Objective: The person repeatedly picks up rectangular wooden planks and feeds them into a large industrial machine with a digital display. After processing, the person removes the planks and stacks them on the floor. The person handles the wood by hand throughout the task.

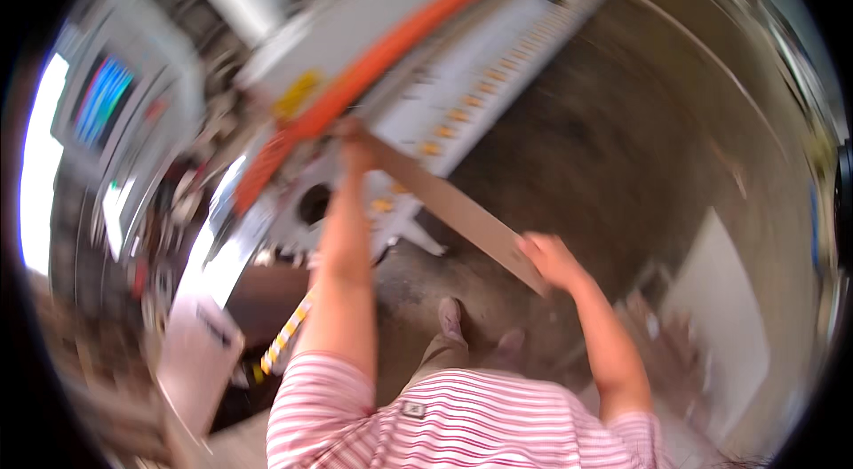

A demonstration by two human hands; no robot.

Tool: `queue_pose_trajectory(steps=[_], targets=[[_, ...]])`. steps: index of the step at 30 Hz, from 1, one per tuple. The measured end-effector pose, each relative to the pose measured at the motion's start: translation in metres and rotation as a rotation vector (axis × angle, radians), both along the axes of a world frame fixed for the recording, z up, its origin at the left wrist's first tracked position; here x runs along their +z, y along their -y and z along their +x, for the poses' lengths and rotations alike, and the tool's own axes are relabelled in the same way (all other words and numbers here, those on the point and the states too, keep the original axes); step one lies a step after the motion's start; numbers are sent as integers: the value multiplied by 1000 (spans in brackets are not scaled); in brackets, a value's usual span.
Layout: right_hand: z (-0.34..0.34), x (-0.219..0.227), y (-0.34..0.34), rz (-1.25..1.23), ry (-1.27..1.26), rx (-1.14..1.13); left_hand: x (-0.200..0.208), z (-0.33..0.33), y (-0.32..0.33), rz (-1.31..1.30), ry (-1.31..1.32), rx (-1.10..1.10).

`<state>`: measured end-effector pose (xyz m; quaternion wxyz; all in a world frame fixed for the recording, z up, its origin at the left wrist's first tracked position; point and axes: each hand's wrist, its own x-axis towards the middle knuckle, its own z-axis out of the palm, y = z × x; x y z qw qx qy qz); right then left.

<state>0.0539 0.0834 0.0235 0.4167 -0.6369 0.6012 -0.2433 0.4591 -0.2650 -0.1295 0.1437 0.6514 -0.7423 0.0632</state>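
Brown and flat, a long narrow board [458, 213] slants between the person's two hands, its far end by the machine [351, 11], its near end out over the floor [569, 149]. In the head view, the left arm reaches almost straight ahead, and the left hand [355, 142] is up at the board's far end, close to the orange band [404, 35]; its fingers are too blurred for me to tell how they close. The right arm is bent, forearm angled inward, and the right hand [551, 261] has its fingers closed around the near end.

Beside the board, yellow pads [456, 116] run in a row along the machine's pale bed [515, 29]. A console with a lit screen [104, 102] is off to the left. A pale sheet [721, 318] is at the lower right, near a blurred jumble [671, 346] whose contents I can't make out.
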Motion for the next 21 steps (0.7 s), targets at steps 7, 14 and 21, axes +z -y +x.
queue_pose_trajectory(steps=[7, 14, 21], targets=[[-72, -133, -138, 195, -121, -639, 58, -18, -120, -45, -861, -221], [-147, -216, -231, 46, -1165, -629, 76, -94, -342, 515, -707, -282], [-164, -215, -239, 267, -1101, -360, 55, -100, -407, 846, -570, -490]])
